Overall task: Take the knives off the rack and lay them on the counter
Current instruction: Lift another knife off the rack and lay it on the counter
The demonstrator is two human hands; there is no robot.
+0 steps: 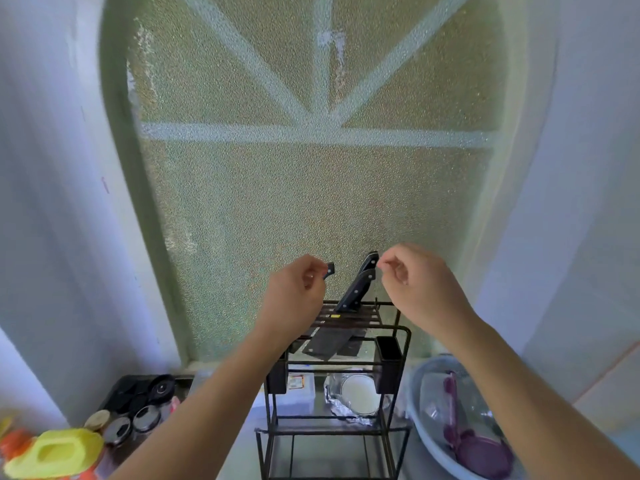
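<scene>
Now, step: you are at the pick-up, with no knife yet lying on the counter that can be seen.
Rack [403, 332]: black wire frame; it is your landmark.
Knives: two dark handles [360, 289] slant up from the rack's top slots, and a cleaver blade [327, 344] hangs below them.
Left hand [294, 294]: above the rack's left side, curled around a third handle [329, 270].
Right hand [415, 277]: above the rack's right side, fingertips pinched beside the tallest handle (contact unclear).
Next: draw along the slot's slant.
</scene>
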